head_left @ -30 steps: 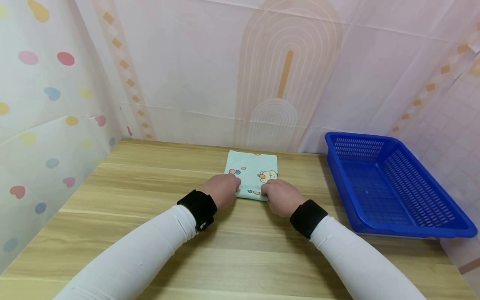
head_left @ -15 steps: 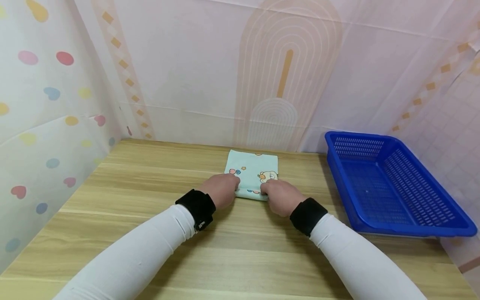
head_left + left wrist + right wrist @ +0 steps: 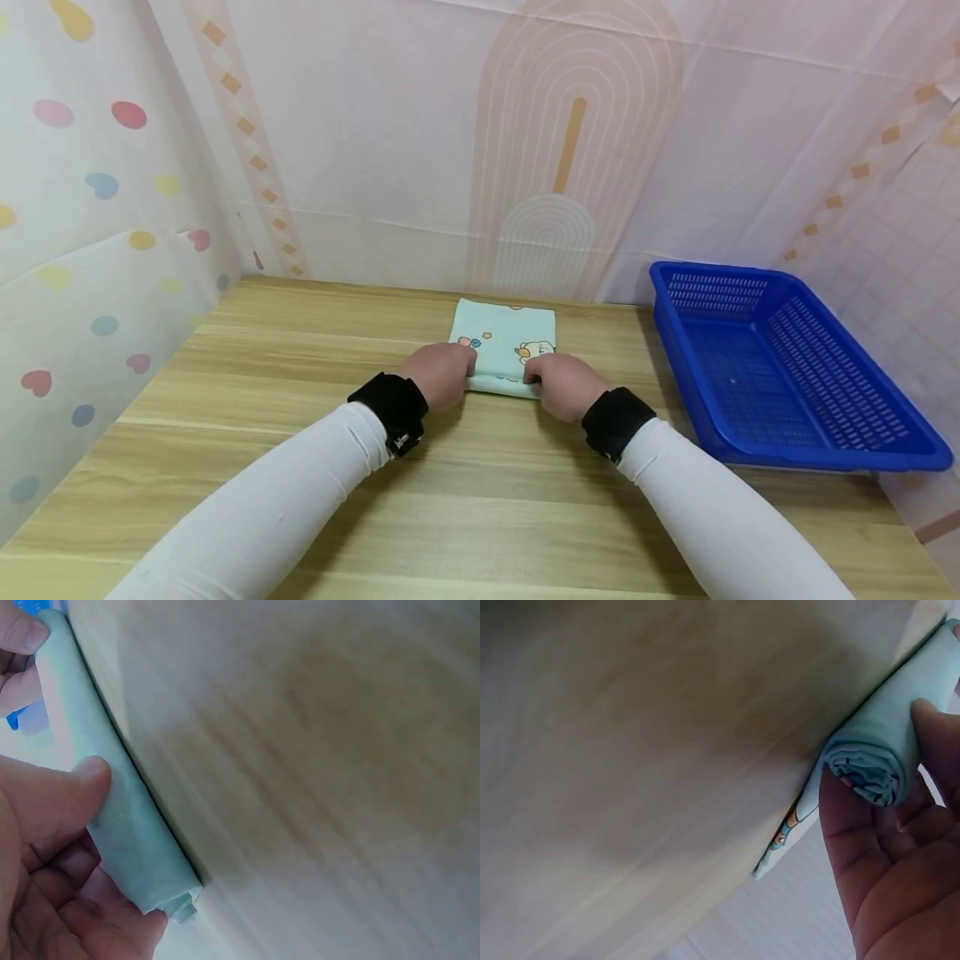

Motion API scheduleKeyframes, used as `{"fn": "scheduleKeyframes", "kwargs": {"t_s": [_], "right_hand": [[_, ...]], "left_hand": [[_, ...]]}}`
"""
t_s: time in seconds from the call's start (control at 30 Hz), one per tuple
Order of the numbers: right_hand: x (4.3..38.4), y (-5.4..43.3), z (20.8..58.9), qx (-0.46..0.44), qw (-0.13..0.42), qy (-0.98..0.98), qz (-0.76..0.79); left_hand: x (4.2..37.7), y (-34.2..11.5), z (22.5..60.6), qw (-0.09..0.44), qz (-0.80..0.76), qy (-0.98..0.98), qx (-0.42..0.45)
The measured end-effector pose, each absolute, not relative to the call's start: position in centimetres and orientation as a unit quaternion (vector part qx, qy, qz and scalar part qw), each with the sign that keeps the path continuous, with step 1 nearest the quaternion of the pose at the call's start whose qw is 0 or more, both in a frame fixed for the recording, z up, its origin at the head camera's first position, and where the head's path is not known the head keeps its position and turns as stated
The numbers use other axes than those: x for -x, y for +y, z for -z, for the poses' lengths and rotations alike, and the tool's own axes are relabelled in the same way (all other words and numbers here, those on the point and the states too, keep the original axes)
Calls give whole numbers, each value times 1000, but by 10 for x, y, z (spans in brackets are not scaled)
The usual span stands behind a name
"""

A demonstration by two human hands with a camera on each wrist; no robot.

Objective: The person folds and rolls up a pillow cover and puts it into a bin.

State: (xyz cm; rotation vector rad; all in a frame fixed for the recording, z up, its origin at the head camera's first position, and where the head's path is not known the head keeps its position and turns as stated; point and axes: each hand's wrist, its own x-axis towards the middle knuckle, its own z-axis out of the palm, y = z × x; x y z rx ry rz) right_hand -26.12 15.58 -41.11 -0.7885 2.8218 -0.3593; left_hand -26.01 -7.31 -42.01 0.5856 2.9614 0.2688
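Note:
A light mint-green cloth (image 3: 498,337) with printed cartoon figures lies on the wooden table, its near edge rolled into a tube. My left hand (image 3: 441,375) grips the left end of the roll; in the left wrist view its thumb presses the rolled cloth (image 3: 124,817) and the fingers curl behind. At the other end my right hand (image 3: 566,385) holds the roll between thumb and fingers. The right wrist view shows the spiral end of the rolled cloth (image 3: 870,769) by the right hand (image 3: 907,862), with a flat printed part beyond it.
A blue plastic basket (image 3: 693,400) with slotted walls stands on the table (image 3: 480,508) at the right. Patterned cloth hangings (image 3: 375,142) rise behind the table and along both sides.
The near edge of the cloth has rolled slightly farther from me, covering more of the print near it. Both hands have shifted slightly forward, still holding the roll's ends.

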Motion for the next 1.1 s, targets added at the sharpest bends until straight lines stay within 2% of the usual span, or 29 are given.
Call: {"fn": "scheduleKeyframes", "kwargs": {"t_s": [0.43,0.83,0.97,1.1], "right_hand": [[278,157,407,242,129,949,154],[288,153,396,181,171,955,164],[287,151,394,159,164,959,168],[280,144,398,198,107,968,114]], "left_hand": [[264,-76,411,83,-86,973,-197],[267,-68,411,72,-52,975,-205],[269,-65,413,65,-36,975,-212],[269,-64,410,65,-18,973,-221]]}}
